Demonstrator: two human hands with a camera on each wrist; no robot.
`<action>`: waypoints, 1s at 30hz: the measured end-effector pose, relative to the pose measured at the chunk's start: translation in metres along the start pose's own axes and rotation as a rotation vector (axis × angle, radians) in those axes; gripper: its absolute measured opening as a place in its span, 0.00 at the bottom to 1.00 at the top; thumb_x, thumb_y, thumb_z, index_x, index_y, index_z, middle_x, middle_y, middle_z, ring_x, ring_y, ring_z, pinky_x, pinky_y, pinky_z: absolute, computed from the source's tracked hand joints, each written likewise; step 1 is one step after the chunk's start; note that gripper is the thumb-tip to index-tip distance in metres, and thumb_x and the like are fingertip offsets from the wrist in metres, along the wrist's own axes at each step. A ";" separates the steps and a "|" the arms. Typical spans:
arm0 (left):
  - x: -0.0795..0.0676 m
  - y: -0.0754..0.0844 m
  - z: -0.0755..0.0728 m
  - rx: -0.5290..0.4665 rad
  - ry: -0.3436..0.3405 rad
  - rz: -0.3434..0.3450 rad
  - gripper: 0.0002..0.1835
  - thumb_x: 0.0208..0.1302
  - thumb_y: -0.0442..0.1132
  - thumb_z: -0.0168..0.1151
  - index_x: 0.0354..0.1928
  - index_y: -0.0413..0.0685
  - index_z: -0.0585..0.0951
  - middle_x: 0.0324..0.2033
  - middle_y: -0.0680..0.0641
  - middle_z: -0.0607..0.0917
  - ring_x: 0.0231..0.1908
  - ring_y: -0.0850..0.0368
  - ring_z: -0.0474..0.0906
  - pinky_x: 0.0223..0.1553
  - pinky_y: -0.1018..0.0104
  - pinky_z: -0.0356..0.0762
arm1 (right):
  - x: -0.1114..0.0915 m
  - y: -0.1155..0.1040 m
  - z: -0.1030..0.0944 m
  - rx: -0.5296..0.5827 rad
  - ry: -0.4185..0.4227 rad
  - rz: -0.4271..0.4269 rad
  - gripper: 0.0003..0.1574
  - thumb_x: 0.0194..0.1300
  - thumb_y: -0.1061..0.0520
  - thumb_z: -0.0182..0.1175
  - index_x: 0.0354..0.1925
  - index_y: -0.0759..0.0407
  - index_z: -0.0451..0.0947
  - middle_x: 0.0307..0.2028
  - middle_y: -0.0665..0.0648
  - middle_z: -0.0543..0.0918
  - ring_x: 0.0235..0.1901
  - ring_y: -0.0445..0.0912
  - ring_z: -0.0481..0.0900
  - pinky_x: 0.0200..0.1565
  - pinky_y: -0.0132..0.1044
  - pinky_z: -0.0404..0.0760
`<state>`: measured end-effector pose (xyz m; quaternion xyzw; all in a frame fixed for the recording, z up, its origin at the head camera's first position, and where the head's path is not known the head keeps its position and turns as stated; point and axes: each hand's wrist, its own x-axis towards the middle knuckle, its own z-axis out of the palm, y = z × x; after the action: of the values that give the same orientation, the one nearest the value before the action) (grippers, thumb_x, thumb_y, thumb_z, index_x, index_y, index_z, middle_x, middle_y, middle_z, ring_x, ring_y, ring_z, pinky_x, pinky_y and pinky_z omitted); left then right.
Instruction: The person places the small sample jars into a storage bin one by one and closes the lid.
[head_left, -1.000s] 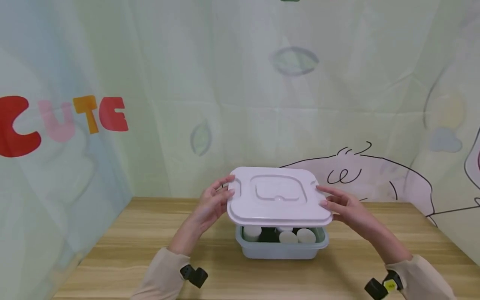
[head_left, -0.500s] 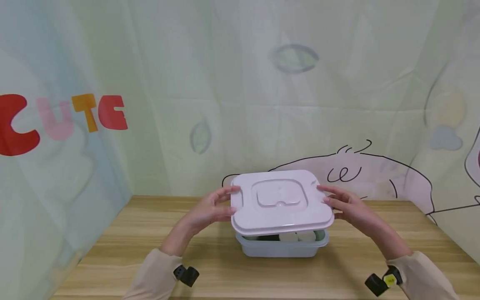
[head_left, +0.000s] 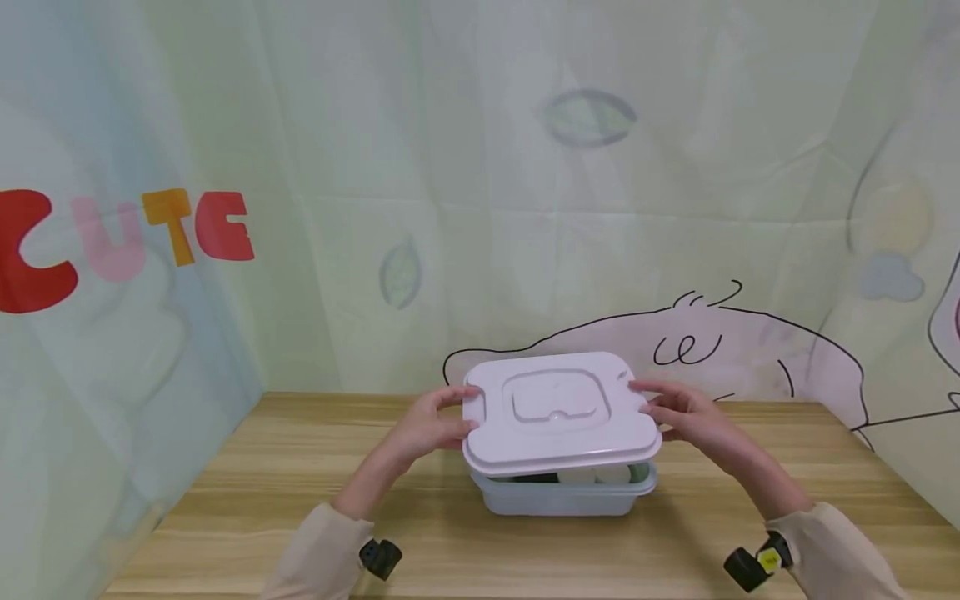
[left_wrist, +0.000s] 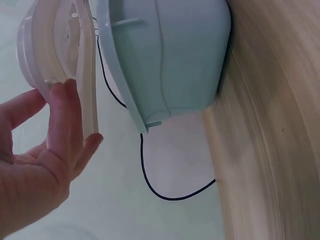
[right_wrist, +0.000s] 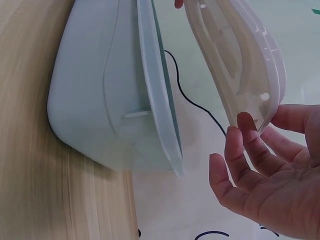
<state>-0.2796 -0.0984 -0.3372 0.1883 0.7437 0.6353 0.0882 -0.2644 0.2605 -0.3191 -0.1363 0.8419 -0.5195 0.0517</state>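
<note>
A white plastic lid (head_left: 558,408) hangs tilted over a pale blue-green storage box (head_left: 558,500), its left side lower than its right. My left hand (head_left: 435,425) pinches the lid's left edge, thumb on top and fingers beneath. At the opposite edge my right hand (head_left: 686,417) holds the lid the same way. In the right wrist view a gap shows between the lid (right_wrist: 240,65) and the box rim (right_wrist: 155,85). White round-topped items (head_left: 611,474) and something dark show through the front gap; the lid hides the rest of the contents.
The box stands on a wood-grain table (head_left: 300,467). Behind the table hangs a printed cloth (head_left: 480,250) with cartoon outlines and coloured letters. Each beige sleeve has a small black camera, such as the left one (head_left: 381,558).
Both hands have lowered the lid toward the box, and its left side has dropped more. The lid now covers most of the round white tops that showed earlier.
</note>
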 end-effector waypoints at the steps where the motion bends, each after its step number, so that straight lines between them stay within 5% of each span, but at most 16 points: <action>1: 0.000 0.000 0.001 0.007 0.010 -0.005 0.25 0.56 0.27 0.58 0.56 0.28 0.67 0.55 0.30 0.67 0.33 0.55 0.79 0.37 0.60 0.79 | 0.000 0.001 0.000 -0.003 0.000 0.002 0.34 0.65 0.51 0.54 0.63 0.64 0.60 0.50 0.68 0.73 0.45 0.51 0.76 0.43 0.42 0.78; 11: 0.002 -0.013 0.007 0.138 0.060 -0.035 0.23 0.56 0.28 0.59 0.55 0.30 0.70 0.43 0.33 0.77 0.35 0.52 0.80 0.35 0.59 0.80 | 0.005 0.009 0.005 -0.016 -0.002 0.000 0.32 0.65 0.52 0.53 0.63 0.65 0.60 0.54 0.71 0.70 0.45 0.51 0.76 0.42 0.43 0.79; 16: 0.003 -0.018 0.008 0.156 0.087 -0.054 0.22 0.56 0.28 0.60 0.54 0.32 0.72 0.41 0.34 0.78 0.34 0.55 0.78 0.34 0.62 0.80 | 0.008 0.013 0.009 -0.035 0.000 -0.005 0.31 0.66 0.53 0.52 0.63 0.65 0.61 0.49 0.68 0.73 0.41 0.50 0.76 0.40 0.42 0.79; 30: 0.005 -0.025 0.009 0.168 0.050 -0.065 0.23 0.56 0.27 0.60 0.55 0.30 0.71 0.38 0.34 0.78 0.33 0.54 0.79 0.33 0.59 0.80 | 0.010 0.021 0.011 -0.069 -0.013 0.002 0.30 0.66 0.54 0.52 0.62 0.66 0.62 0.41 0.64 0.75 0.38 0.49 0.76 0.40 0.44 0.80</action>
<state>-0.2849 -0.0912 -0.3630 0.1548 0.8022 0.5719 0.0740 -0.2749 0.2576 -0.3421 -0.1403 0.8591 -0.4893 0.0530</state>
